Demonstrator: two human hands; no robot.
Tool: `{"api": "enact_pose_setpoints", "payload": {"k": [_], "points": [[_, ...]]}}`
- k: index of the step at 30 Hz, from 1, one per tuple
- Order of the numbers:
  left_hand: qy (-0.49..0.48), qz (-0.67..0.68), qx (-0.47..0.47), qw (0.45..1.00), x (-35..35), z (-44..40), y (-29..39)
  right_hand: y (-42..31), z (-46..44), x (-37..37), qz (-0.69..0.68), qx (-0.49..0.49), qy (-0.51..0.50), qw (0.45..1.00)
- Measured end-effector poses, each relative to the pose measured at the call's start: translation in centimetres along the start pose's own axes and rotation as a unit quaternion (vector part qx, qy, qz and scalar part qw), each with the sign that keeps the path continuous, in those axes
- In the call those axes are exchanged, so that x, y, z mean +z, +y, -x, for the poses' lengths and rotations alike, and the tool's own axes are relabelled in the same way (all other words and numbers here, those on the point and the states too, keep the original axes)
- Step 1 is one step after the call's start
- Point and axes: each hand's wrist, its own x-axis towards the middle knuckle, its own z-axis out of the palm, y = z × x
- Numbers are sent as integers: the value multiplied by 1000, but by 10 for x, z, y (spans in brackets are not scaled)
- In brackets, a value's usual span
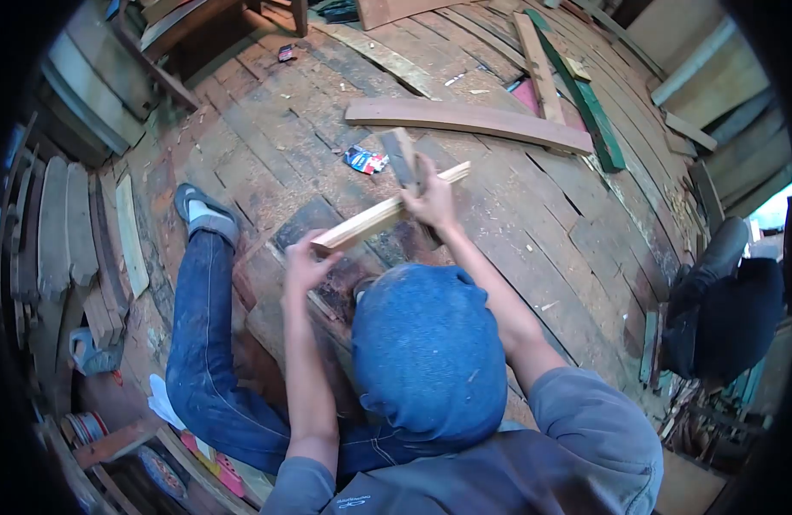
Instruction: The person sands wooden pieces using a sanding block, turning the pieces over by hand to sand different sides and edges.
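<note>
Above the wooden floor [524, 223], the left hand [305, 264] pinches a pale strip's [366, 222] end; the right hand [432, 202] curls where a greyish piece [398, 151] crosses it.

No lettering is legible, including that on the shirt [516, 472] and packet [364, 160].

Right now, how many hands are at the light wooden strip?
2: the left hand at the light wooden strip's lower-left end; the right hand toward its other end, also holding a block. No others show, though its underside is hidden.
</note>
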Motion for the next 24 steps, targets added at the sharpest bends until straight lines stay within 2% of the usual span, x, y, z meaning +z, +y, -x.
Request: {"api": "enact_pose_setpoints", "payload": {"k": [4,6,7,10,12,14,17,20,23,24], "points": [[-20,87,-10,996,64,17,-10,19,7,-20,-4,7,-4,1000],[10,116,-25,993,86,21,-12,17,18,-31,19,-15,29,999],[24,132,-36,990,96,27,-12,16,24,-38,21,12,13,1000],[34,71,-3,997,101,30,-16,8,49,-39,59,3,5,998],[27,48,-15,998,99,30,-14,-4,76,-33,80,-33,-58,995],[60,104,-30,992,100,29,-10,-29,97,-38,131,18,-197,971],[66,113,-28,991,94,25,-7,-43,102,-49,210,25,-297,931],[37,121,-44,991,90,24,-7,9,84,-61,192,29,-160,968],[27,143,-51,988,95,27,-12,50,53,-64,144,137,-26,980],[25,151,-49,987,97,26,-13,44,56,-59,127,122,-39,984]]}}
